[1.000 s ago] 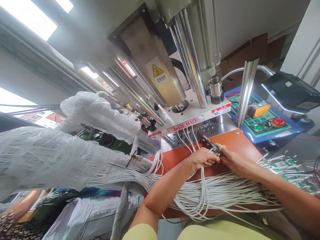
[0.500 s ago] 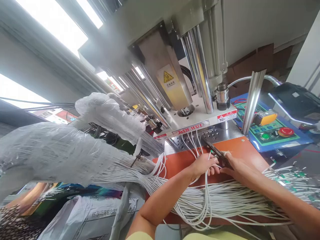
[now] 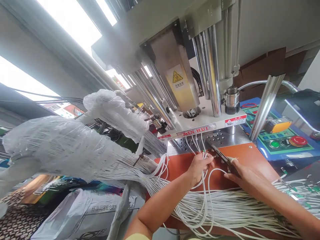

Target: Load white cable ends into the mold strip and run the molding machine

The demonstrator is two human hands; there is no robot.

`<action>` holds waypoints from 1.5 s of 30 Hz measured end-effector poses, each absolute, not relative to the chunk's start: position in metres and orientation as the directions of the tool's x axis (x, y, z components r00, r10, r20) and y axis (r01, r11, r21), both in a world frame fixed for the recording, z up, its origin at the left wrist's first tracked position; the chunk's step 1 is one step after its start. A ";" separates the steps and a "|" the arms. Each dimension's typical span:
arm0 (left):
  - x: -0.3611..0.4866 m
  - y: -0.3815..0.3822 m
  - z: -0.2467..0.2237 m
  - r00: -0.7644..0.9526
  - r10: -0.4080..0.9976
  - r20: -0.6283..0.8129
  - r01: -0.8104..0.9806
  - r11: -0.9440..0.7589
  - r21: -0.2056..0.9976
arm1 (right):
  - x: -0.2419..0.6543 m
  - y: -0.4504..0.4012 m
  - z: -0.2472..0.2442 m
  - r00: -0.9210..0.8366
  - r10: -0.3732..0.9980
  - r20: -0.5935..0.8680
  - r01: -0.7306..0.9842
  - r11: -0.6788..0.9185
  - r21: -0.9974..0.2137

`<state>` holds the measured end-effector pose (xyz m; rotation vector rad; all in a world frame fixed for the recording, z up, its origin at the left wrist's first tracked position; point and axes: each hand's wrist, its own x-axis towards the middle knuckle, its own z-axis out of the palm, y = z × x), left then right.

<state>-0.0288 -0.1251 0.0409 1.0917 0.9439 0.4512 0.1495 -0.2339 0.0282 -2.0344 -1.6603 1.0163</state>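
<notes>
My left hand (image 3: 200,166) is closed around white cables (image 3: 205,193), with a small green connector end (image 3: 203,152) showing at its fingertips. To its right, my right hand (image 3: 236,171) grips the near end of a dark metal mold bar (image 3: 218,153). The bar's far end rests at the press's metal bed (image 3: 212,138). One white cable loops up to the bar beside my right fingers. Several more cables come out from under the press head (image 3: 200,128), just beyond my left hand. A thick bundle of white cables (image 3: 230,206) lies below both hands.
An orange-brown work surface (image 3: 252,158) fronts the press. On the right stands a blue control box (image 3: 275,153) with a red stop button (image 3: 298,141) and a metal post (image 3: 267,106). Plastic-wrapped cable bundles (image 3: 62,146) hang on a rack at left. A white sack (image 3: 85,213) lies below.
My left hand has moved left, away from the metal mold bar, with cables in its fingers. My right hand keeps its hold on the bar. The camera view has shifted slightly.
</notes>
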 end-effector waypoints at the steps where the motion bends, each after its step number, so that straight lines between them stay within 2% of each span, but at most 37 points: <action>1: -0.029 -0.125 0.040 0.557 0.701 -0.444 0.127 0.457 0.880 | 0.150 -0.234 0.028 0.067 0.945 -0.321 0.719 -0.269 -0.641; 5: -0.027 -0.125 0.036 0.566 0.688 -0.455 0.110 0.484 0.868 | 0.151 -0.235 0.031 0.051 0.942 -0.331 0.714 -0.266 -0.648; 9: -0.024 -0.127 0.031 0.598 0.701 -0.388 0.178 0.355 0.918 | 0.151 -0.235 0.034 0.034 0.945 -0.326 0.709 -0.252 -0.659; 14: -0.024 -0.127 0.027 0.685 0.631 -0.365 0.318 0.192 0.929 | 0.152 -0.234 0.037 0.007 0.937 -0.350 0.709 -0.251 -0.659; 19: -0.023 -0.123 0.033 0.721 0.580 -0.379 0.373 0.137 0.918 | 0.154 -0.235 0.034 -0.001 0.935 -0.355 0.711 -0.249 -0.658; 22: -0.021 -0.122 0.037 0.672 0.631 -0.388 0.435 0.086 0.896 | 0.155 -0.236 0.030 0.013 0.941 -0.337 0.711 -0.246 -0.659; 27: -0.015 -0.125 0.036 0.633 0.642 -0.433 0.434 0.170 0.885 | 0.154 -0.234 0.029 0.003 0.946 -0.324 0.691 -0.236 -0.683; 33: -0.008 -0.120 0.037 0.623 0.615 -0.484 0.504 0.159 0.849 | 0.155 -0.234 0.026 0.006 0.950 -0.312 0.701 -0.227 -0.676; 38: -0.004 -0.120 0.038 0.601 0.560 -0.570 0.520 0.268 0.811 | 0.156 -0.234 0.026 -0.001 0.947 -0.320 0.701 -0.227 -0.676; 45: -0.004 -0.130 0.040 0.525 0.642 -0.559 0.489 0.310 0.815 | 0.156 -0.235 0.026 0.019 0.974 -0.225 0.647 -0.183 -0.740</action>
